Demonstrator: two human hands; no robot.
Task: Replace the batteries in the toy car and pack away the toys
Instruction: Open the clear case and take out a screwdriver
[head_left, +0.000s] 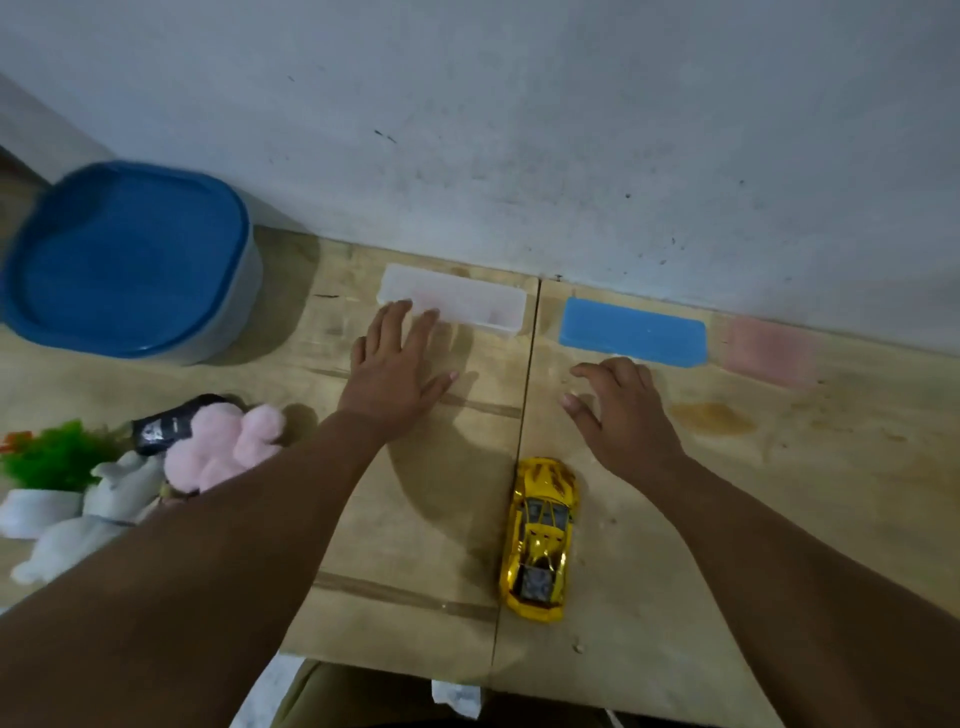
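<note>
A shiny yellow toy car (540, 538) stands upright on the wooden table (779, 493), near the front edge between my arms. My left hand (397, 371) lies flat and open, its fingertips touching the front of a translucent white case (457, 301) by the wall. My right hand (621, 410) hovers open with curled fingers just in front of a blue case (634, 332). A pink plush (223, 447), a grey plush (88, 525) and a black toy (166, 423) lie at the left, partly behind my left forearm.
A large bin with a blue lid (124, 254) stands at the back left. A pink case (769, 351) lies right of the blue one. A small green plant in a white pot (44, 478) sits at the far left. The wall runs close behind the cases.
</note>
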